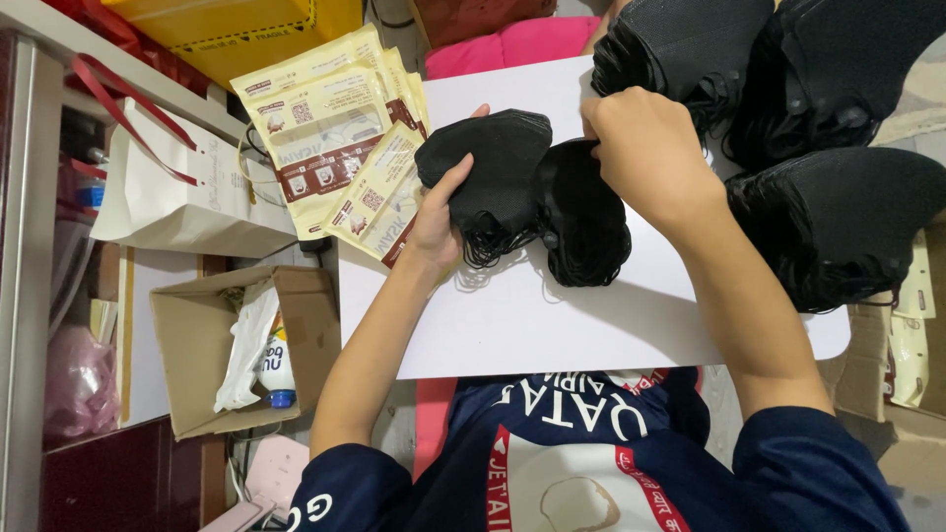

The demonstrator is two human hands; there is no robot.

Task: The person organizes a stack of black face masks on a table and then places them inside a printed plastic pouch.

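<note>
Black masks (522,192) between both hands (552,167)

A white worktop (552,325) filled the middle. On the left stood a grey metal shelf frame (20,246), an open cardboard box (187,325) and a white paper bag (158,197) with red handles.

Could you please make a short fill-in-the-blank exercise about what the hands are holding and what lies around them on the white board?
1. The left hand holds a stack of face masks whose colour is ____.
2. The right hand grips a second stack of masks, which lies on a ____ board.
3. The beige packets lie fanned out on the person's ____ side.

Missing words: black; white; left
</note>
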